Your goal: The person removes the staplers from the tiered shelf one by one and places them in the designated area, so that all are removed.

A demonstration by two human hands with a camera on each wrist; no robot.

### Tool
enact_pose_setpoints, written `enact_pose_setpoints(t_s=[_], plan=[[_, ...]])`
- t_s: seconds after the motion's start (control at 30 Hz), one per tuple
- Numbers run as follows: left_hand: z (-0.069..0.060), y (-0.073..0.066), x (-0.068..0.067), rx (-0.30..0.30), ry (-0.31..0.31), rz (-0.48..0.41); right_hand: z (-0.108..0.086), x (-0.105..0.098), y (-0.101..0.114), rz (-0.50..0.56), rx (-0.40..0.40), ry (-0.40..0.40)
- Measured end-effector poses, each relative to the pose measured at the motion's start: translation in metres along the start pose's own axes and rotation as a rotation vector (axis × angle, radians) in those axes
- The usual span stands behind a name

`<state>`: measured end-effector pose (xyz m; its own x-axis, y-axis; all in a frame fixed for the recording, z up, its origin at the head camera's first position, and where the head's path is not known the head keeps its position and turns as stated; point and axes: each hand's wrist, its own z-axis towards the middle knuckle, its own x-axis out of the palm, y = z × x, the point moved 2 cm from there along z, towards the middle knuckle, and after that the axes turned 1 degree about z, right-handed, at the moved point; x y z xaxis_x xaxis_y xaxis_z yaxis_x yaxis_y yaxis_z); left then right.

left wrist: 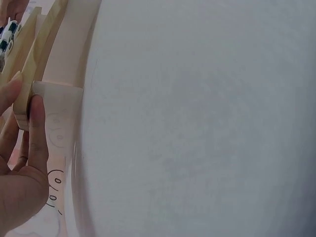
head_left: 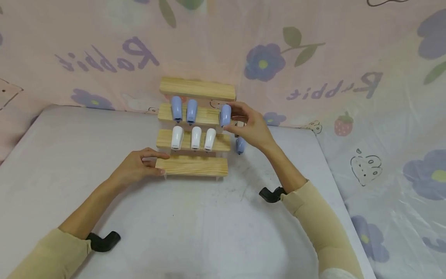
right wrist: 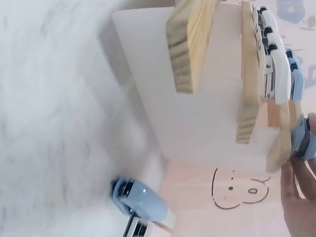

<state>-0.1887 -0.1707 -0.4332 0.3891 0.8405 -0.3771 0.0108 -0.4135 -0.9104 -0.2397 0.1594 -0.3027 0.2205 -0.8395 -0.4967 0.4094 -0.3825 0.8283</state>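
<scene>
A stepped display rack with wooden boards and whitish side panels stands at the back of the table. My right hand (head_left: 256, 130) pinches a small blue stapler (head_left: 226, 115) at the right end of the second board from the top. My left hand (head_left: 132, 167) grips the left end of the lowest board (head_left: 195, 166), thumb and fingers on opposite faces in the left wrist view. Two blue staplers (head_left: 176, 108) sit on the left part of the second board. Three white staplers (head_left: 196, 138) stand in a row on the board below.
Another blue stapler (head_left: 240, 145) lies on the white table (head_left: 195, 232) right of the rack. Beside it is a partly hidden white-and-black object (right wrist: 136, 228). A printed curtain (head_left: 216, 42) hangs close behind the rack. The top board (head_left: 197, 88) rises against it.
</scene>
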Motion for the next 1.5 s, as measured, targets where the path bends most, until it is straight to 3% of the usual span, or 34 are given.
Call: enact_pose_setpoints(t_s=[0.7, 0.97, 1.07, 1.3, 1.5], plan=[[0.002, -0.001, 0.002, -0.006, 0.008, -0.003, -0.021, -0.028, -0.011, -0.037, 0.023, -0.005], [0.002, 0.0, 0.002, -0.004, 0.002, 0.005, -0.03, -0.032, -0.02, -0.049, 0.066, -0.023], [0.002, 0.0, 0.002, -0.005, 0.003, 0.003, -0.033, -0.034, -0.029, -0.057, 0.071, -0.031], [0.0, 0.0, 0.0, -0.009, -0.005, 0.006, -0.037, -0.042, -0.073, -0.016, 0.11, -0.054], [0.0, 0.0, 0.0, -0.013, -0.004, -0.011, -0.045, -0.044, -0.091, -0.035, 0.164, -0.071]])
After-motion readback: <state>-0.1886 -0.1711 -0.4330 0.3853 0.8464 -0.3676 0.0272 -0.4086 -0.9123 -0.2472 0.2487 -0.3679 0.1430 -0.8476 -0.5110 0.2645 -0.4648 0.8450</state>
